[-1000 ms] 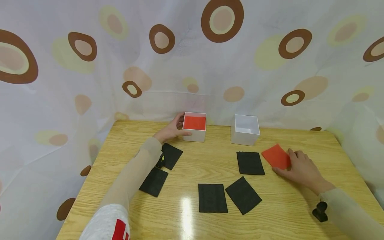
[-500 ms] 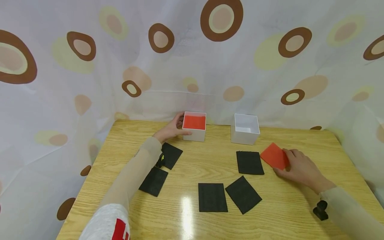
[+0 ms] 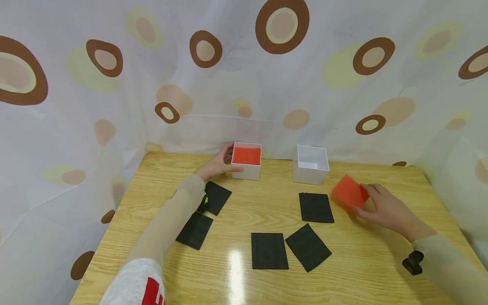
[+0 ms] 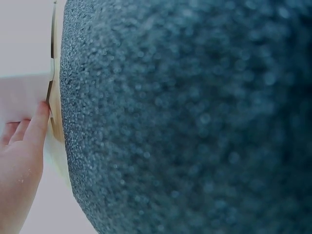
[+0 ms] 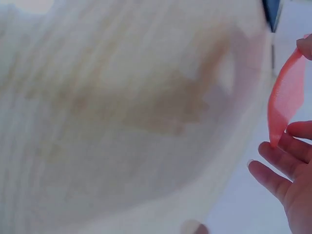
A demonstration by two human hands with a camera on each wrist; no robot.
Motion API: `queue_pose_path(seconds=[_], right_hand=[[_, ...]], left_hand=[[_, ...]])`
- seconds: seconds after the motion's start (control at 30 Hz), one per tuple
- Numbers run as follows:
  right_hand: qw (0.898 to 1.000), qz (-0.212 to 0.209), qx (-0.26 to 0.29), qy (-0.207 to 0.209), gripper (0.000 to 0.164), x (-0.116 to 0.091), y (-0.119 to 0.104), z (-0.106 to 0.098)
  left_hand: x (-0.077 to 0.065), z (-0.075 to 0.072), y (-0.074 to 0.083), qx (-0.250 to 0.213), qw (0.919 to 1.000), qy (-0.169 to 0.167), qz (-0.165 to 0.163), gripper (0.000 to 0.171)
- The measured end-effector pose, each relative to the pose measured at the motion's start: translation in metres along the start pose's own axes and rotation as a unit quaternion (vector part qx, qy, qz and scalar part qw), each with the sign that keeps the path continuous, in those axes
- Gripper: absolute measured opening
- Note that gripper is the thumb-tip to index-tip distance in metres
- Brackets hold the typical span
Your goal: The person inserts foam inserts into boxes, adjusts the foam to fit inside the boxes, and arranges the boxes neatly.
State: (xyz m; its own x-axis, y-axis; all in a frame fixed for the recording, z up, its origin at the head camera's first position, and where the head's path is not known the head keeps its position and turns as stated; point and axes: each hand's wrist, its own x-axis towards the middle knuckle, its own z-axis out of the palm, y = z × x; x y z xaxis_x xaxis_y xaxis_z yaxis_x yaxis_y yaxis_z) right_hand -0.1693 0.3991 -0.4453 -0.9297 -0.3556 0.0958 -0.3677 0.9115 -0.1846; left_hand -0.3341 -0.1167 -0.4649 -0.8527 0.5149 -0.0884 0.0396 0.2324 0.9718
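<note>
At the back of the table my left hand (image 3: 219, 165) holds the left side of a white square box (image 3: 246, 172), its thumb along the front wall. A red cloth square (image 3: 247, 156) lies inside that box. In the left wrist view, the fingers (image 4: 36, 126) reach along the box wall (image 4: 27, 92). My right hand (image 3: 389, 210) grips another red cloth square (image 3: 348, 192) between thumb and fingertips, raised over the table at the right. In the right wrist view this red square (image 5: 287, 92) bows between thumb and fingers.
A second white box (image 3: 311, 173), with its bare floor showing, stands right of the first. Several black cloth squares lie flat on the wooden table (image 3: 228, 292), one (image 3: 316, 207) below the second box, another (image 3: 270, 251) near the front. A patterned curtain (image 3: 244, 84) hangs behind.
My right hand has lifted the red cloth square off the table, with its far corner rising. The left hand has stayed at the box.
</note>
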Motion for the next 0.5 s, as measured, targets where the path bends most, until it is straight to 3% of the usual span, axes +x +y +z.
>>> queue_pose_path(seconds=[0.3,0.5], right_hand=[[1.000,-0.022,-0.007,0.007,0.077,0.015,-0.014,-0.020],[0.997,-0.064,-0.006,0.039,0.072,0.023,-0.023,-0.033]], left_hand=[[-0.002,-0.001,-0.001,-0.001,1.0000,0.003,0.003,0.100],[-0.003,0.000,0.002,0.000,1.0000,-0.001,0.008,0.101]])
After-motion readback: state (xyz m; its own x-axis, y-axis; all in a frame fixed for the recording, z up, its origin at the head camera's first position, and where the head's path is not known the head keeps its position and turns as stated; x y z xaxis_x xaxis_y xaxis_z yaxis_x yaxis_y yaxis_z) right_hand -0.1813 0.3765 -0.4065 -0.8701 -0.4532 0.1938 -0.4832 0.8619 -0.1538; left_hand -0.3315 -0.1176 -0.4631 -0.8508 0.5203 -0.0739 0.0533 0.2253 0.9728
